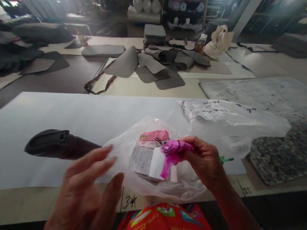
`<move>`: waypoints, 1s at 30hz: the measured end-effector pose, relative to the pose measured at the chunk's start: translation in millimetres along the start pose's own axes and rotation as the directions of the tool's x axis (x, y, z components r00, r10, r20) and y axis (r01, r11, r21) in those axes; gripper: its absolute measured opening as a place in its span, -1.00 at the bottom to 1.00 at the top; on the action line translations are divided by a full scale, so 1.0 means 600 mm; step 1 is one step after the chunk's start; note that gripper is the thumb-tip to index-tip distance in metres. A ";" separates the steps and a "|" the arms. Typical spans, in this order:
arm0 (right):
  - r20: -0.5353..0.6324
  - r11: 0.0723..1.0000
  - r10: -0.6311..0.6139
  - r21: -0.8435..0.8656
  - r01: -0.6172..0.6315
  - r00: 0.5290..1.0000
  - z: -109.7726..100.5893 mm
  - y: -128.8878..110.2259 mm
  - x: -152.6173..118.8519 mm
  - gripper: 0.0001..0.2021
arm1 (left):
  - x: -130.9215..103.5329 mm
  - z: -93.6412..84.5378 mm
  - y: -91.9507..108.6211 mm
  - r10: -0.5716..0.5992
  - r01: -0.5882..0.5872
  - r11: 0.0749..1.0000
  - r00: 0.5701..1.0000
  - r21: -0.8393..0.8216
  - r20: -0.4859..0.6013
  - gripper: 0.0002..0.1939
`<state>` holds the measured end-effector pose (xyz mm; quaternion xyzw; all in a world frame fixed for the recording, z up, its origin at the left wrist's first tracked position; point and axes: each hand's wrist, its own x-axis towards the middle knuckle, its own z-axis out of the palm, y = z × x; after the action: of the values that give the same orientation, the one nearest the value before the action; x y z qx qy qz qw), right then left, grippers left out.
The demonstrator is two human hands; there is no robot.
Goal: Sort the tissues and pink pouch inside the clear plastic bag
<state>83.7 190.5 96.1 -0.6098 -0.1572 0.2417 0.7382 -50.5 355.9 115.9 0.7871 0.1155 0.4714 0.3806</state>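
Magenta bundle pinched in the right hand's fingertips, its tail hanging below the grip, over papers near the bench's front edge; left hand spread (empty), black case beyond it.

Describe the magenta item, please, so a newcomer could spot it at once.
On the white sheet lies a translucent bag. Over it, the right hand pinches the magenta bundle: crumpled, dark-banded and brighter than the pink packet beyond it.
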 end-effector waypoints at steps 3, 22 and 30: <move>-0.108 0.988 -0.045 -0.154 0.028 0.993 -0.019 0.008 -0.002 -0.88 | -0.007 -0.022 -0.046 -0.130 0.108 0.981 0.983 -0.161 -0.132 -0.39; 0.011 0.055 0.271 -0.998 -0.004 0.963 -0.014 0.051 0.045 -0.77 | -0.050 0.002 -0.154 -0.518 0.524 0.743 0.844 -0.416 0.138 -0.14; 0.193 0.537 0.425 -0.840 -0.074 0.885 0.004 0.085 0.076 -0.84 | -0.037 0.012 -0.160 -0.480 0.472 0.764 0.871 -0.440 0.101 -0.20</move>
<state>112.1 224.7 44.0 -0.8370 -0.2974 0.3588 0.2866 -39.2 406.0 31.3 0.6175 0.2020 0.3801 0.6583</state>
